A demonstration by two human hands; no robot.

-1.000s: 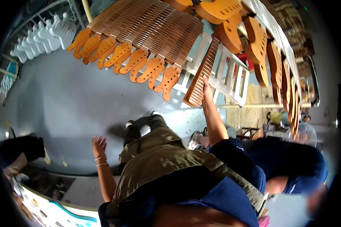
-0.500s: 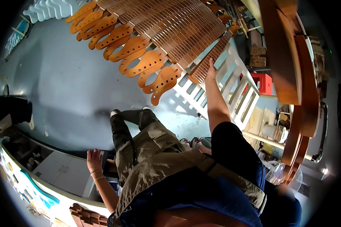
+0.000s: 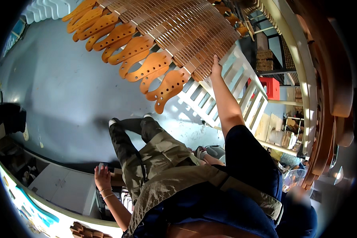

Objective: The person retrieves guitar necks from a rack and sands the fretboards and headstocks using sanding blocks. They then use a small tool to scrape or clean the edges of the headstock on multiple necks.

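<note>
On the white slatted rack (image 3: 257, 82), the endmost guitar neck (image 3: 207, 69) lies set beside the other necks (image 3: 174, 27), right hand (image 3: 216, 68) not yet off it, finger grip unclear, left hand (image 3: 103, 179) loosely spread.

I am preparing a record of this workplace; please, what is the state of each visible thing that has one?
Long brown wooden fretted necks: laid side by side
Orange wooden headstocks: drilled, holes open
White slatted rack: partly covered by necks
Bare right hand: at the necks' right edge, grip unclear
Bare left hand: open, away from the necks
White double-door cabinet: shut
White wire-caged fan: unclear whether running
</note>
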